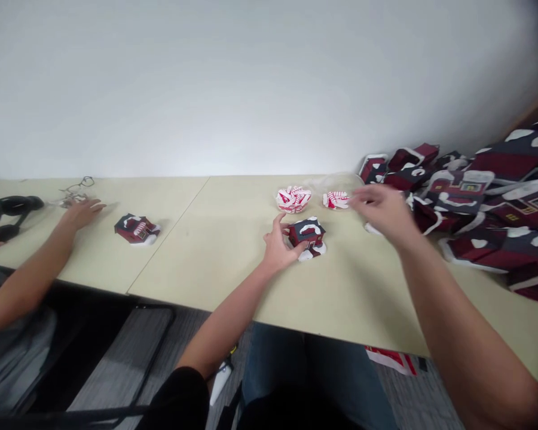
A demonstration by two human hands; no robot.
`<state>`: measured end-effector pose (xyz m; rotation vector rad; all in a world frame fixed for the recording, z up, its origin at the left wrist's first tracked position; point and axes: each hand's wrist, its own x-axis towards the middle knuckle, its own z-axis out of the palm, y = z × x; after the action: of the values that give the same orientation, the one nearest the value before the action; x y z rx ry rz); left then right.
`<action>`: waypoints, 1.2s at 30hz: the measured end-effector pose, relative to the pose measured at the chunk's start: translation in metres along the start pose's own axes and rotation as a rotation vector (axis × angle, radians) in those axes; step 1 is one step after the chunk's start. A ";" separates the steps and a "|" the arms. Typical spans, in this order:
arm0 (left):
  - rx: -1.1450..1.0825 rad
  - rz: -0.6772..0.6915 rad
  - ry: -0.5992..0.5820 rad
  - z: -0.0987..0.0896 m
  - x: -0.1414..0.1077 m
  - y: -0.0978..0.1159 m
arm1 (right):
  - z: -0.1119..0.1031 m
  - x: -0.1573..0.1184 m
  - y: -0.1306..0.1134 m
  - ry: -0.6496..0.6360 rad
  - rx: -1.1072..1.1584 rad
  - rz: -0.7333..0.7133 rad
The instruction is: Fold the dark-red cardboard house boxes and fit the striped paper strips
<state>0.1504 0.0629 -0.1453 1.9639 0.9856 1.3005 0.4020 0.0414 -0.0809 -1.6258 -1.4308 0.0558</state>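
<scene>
A small model house (308,230) with dark red walls, a dark roof and white snow-like trim stands on the table. My left hand (281,246) grips its left side, thumb at the front and fingers behind. My right hand (383,212) is raised over the table to the right, blurred by motion; whether its fingers hold anything cannot be made out. Just left of its fingertips lies a small heap of red-and-white striped pieces (336,199). A larger heap of striped pieces (293,199) sits behind the house.
Many similar houses (459,191) are piled at the right. Clear plastic (336,181) lies near the wall. On the left stands another house (137,229) with a striped awning. A co-worker's hand (81,213) touches small items beside a black object (13,206).
</scene>
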 end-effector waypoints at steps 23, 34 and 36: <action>0.083 0.000 -0.016 0.001 0.007 -0.006 | 0.075 0.045 0.030 -0.150 -0.373 0.295; -0.058 -0.121 0.059 -0.004 0.015 -0.003 | 0.047 -0.007 0.019 -0.074 0.593 0.304; -0.122 -0.132 0.073 -0.005 0.017 -0.005 | 0.051 -0.021 0.008 -0.154 0.723 0.233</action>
<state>0.1494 0.0801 -0.1386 1.7409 1.0277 1.3335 0.3718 0.0563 -0.1252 -1.1796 -1.1314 0.7578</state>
